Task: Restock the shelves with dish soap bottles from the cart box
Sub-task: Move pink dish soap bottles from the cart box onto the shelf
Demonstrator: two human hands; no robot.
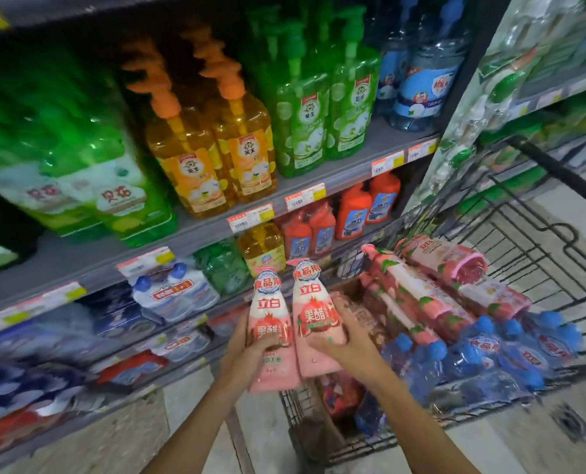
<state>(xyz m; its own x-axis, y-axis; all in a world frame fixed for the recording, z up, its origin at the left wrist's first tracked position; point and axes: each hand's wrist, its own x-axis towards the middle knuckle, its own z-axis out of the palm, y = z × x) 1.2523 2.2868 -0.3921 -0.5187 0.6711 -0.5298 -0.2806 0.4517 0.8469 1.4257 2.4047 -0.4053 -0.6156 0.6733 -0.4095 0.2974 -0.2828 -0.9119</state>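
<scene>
Two pink dish soap bottles with white shoulders stand side by side in my hands, between the shelves and the cart. My left hand (247, 350) grips the left pink bottle (271, 313) around its middle. My right hand (339, 340) grips the right pink bottle (313, 302) from the right side. Behind them, the wire cart (537, 241) holds more pink bottle packs (421, 295) lying flat and wrapped packs of blue bottles (489, 357). A brown box (349, 313) shows partly under the pink packs.
The shelf unit (195, 234) on the left carries orange pump bottles (213, 159), green pump bottles (318, 107), blue jugs (424, 80), red bottles (353, 210) and blue packs (171, 292) lower down. Price tags line the shelf edges. A second stocked rack (524, 73) stands behind the cart.
</scene>
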